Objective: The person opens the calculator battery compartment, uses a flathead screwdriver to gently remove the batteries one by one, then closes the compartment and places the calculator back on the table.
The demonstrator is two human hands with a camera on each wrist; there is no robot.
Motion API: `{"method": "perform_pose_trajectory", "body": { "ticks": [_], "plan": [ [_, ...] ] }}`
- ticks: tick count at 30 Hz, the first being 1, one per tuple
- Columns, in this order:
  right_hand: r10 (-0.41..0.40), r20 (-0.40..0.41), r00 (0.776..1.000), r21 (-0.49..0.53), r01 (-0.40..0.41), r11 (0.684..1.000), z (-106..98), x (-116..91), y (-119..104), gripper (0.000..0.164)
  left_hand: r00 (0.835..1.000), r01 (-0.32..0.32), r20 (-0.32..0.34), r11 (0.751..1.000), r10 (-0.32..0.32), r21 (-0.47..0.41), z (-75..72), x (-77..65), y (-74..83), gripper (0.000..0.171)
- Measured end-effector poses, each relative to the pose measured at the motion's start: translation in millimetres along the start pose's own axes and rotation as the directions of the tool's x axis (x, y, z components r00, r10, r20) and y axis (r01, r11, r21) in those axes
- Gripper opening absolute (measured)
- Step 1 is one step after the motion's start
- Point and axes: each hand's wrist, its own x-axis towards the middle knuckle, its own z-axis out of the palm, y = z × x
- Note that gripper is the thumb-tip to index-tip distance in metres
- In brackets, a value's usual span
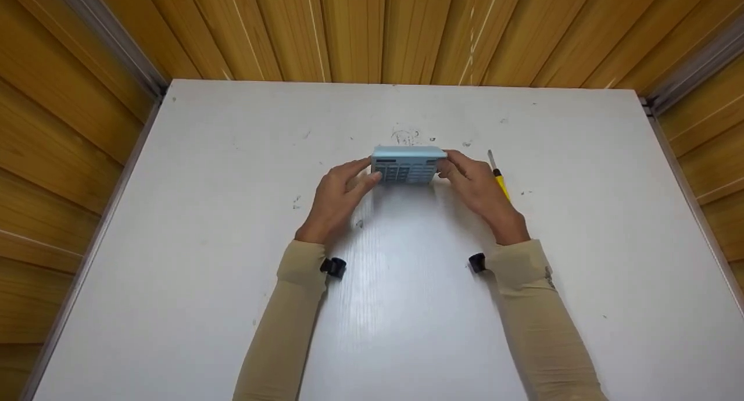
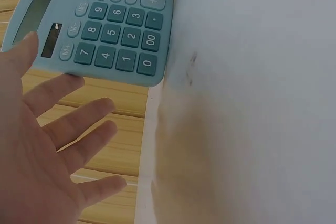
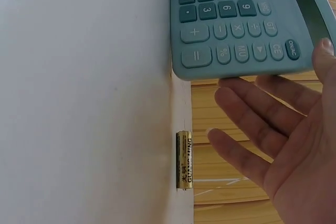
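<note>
A light blue calculator (image 1: pixel 405 167) with darker teal number keys stands on end between both hands, its keys facing me. My left hand (image 1: pixel 336 197) pinches its left side, with the thumb on the front near the display; the other fingers are spread in the left wrist view. On the opposite side my right hand (image 1: pixel 478 186) grips the edge, its thumb near the top corner and fingertips behind. Whether the calculator's lower edge touches the table is hard to tell. A gold battery (image 3: pixel 184 160) lies near the right hand in the right wrist view.
A screwdriver (image 1: pixel 501 186) with a yellow and black handle lies just right of the right hand, partly hidden by it. The white table (image 1: pixel 232 157) carries dark marks. Wood-patterned panels (image 1: pixel 349 35) surround its back and sides.
</note>
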Motion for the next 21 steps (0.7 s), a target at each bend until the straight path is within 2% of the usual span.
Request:
{"method": "perform_pose_trajectory", "body": {
  "ticks": [6, 10, 15, 18, 21],
  "plan": [
    [0.051, -0.089, 0.995, -0.033, -0.054, 0.998, 10, 2, -9, 0.048, 0.999, 0.030, 0.021, 0.997, -0.032, 0.068, 5.2, 1.2, 3.9, 0.072],
    [0.071, -0.149, 0.986, -0.033, -0.077, 0.996, 17, 2, -14, 0.045, 1.000, 0.001, 0.016, 0.994, -0.002, 0.108, 7.9, 1.5, 4.4, 0.074],
    [0.087, -0.204, 0.975, -0.055, -0.100, 0.993, 25, 1, -19, 0.051, 0.998, -0.058, -0.007, 0.983, 0.060, 0.172, 10.4, 2.7, 2.9, 0.075],
    [0.085, -0.214, 0.973, -0.081, -0.104, 0.991, 29, 2, -21, 0.055, 0.995, -0.091, -0.024, 0.971, 0.099, 0.220, 11.2, 3.8, 1.7, 0.076],
    [0.074, -0.204, 0.976, -0.111, -0.099, 0.989, 33, 3, -23, 0.056, 0.995, -0.079, -0.037, 0.961, 0.092, 0.266, 11.5, 4.0, 1.4, 0.078]
  ]
}}
